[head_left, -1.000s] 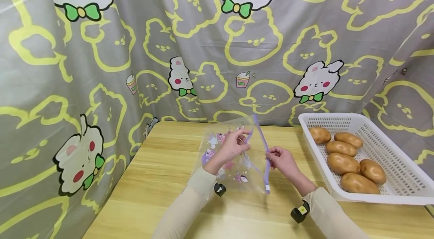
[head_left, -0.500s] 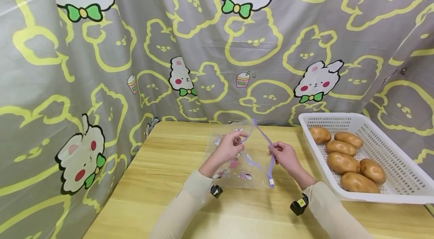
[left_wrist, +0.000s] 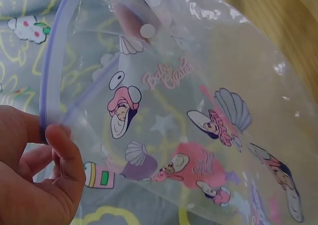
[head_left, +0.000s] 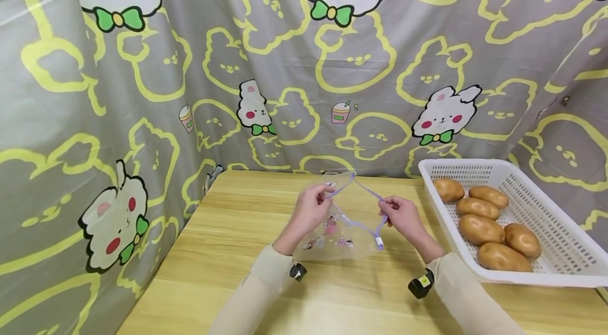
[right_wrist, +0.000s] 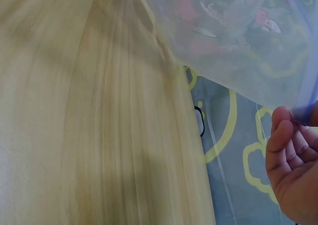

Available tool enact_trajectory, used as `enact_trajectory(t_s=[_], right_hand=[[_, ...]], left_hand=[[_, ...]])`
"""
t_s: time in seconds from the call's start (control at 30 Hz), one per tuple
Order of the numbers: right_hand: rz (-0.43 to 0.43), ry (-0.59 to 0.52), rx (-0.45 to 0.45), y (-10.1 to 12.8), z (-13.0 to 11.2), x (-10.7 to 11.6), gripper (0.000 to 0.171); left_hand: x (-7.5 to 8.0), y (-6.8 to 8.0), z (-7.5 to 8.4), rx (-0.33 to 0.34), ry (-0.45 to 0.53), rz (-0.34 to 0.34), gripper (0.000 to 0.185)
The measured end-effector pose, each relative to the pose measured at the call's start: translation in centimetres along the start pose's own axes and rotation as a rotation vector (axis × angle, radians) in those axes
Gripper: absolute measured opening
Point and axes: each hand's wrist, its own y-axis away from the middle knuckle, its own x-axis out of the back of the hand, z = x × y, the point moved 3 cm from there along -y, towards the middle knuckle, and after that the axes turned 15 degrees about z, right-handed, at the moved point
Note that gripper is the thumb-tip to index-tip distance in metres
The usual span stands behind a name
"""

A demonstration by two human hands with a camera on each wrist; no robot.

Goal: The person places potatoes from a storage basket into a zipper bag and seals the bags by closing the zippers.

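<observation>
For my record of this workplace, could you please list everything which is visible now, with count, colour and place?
Bag: one, clear with purple edging and cartoon prints, between the hands, mouth spread open
Slider: one, white, at the near end of the bag's mouth
Potatoes: six, brown, in the basket
Basket: one, white, right side of table
Table: one, light wood, below everything
Curtain: grey with yellow outlines, behind and beside table
Devices: two, black, one near each wrist
Sleeves: two, cream, on the arms
Left hand: one, bare, pinching bag's left edge
Right hand: one, bare, pinching bag's right edge
</observation>
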Motion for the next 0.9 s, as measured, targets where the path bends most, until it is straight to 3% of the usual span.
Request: enact_trajectory(t_s=[0.5, 0.9], right_hand=[[-0.020, -0.021, -0.018, -0.3, -0.5, 0.6, 0.023], [-0.078, 0.001, 0.045, -0.4, -0.5, 0.6, 0.018]], left_hand=[[2.5, -0.2, -1.3, -0.010, -0.006, 0.086, 0.010], [3.8, -0.1, -1.9, -0.030, -0.023, 0.080, 0.008]])
